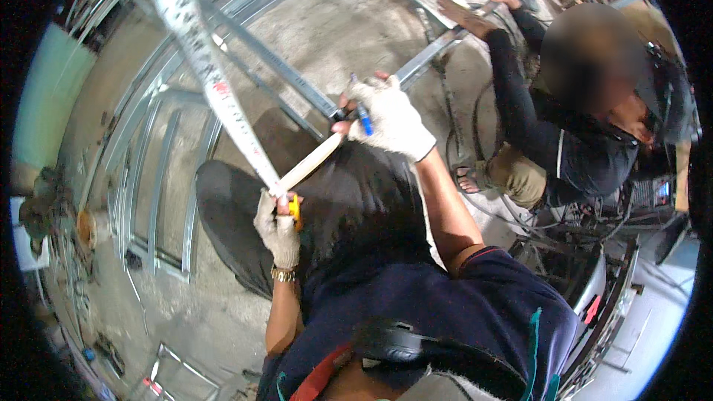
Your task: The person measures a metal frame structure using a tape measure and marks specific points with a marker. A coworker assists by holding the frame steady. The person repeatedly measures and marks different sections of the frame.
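My left hand point(276, 224), in a knitted fingerless-tipped white glove, is closed round a yellow tape measure point(295, 212) over my lap. Its pale blade point(312, 163) stretches up and right to my right hand point(395, 117), gloved too. A blue-capped pen point(364, 119) sits in that hand, its fingers bent at the end of a grey metal bar point(278, 67). Beyond the glove, another metal bar point(431, 52) runs toward the co-worker's hands. Whether the two bars join under my right hand is hidden. A paint-spotted white pole point(215, 82) slants down to my left hand.
A co-worker point(587, 126) in dark sleeves crouches at the right, hands near the far bar. Metal framing point(160, 178) lies on the concrete floor point(319, 22) at the left. Cables point(453, 111) trail beside the co-worker's foot. Metal racks point(609, 275) stand at the lower right.
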A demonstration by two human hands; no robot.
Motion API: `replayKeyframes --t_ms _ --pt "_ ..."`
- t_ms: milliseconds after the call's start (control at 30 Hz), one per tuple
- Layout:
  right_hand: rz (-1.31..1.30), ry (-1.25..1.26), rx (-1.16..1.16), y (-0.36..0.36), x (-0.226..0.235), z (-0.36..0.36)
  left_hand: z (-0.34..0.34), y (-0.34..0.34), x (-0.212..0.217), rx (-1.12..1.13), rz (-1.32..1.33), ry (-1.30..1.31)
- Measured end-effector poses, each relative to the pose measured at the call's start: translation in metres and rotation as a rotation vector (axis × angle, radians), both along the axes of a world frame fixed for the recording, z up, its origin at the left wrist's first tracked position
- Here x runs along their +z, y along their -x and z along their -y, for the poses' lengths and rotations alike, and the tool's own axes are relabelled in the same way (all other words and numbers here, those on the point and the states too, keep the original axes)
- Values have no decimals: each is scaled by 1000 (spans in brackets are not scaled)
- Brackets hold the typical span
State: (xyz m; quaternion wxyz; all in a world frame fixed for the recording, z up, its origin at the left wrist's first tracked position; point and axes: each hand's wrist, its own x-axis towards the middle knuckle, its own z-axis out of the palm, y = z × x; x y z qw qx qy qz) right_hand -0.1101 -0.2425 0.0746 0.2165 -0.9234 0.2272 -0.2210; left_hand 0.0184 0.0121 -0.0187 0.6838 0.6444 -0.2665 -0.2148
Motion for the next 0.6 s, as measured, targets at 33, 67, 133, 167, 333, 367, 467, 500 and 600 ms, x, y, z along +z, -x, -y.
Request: replayKeyframes --t_ms 33,67,133,167,333,367,467,500,600 --pt "7 -6 6 0 0 -1 -1 0 1 -4 19 -29" --pt "-9 -10 1 -1 0 0 -2 0 3 3 -39 -79" --pt "7 -28 12 -1 -1 0 0 1 4 -15 35 -43" --pt "34 -30 22 -1 -1 0 1 0 5 -11 70 -39" --pt "24 -39 19 0 -1 0 -1 0 8 -7 20 -80" --pt "38 -43 21 0 -1 0 -1 0 9 -10 -3 -84" --pt "60 -28 14 0 -1 -2 -2 0 9 -12 5 -82" --pt "66 -19 15 -1 -1 -2 -1 1 8 1 19 -92" --pt "9 -9 17 1 -3 -1 1 2 5 16 -17 -48"
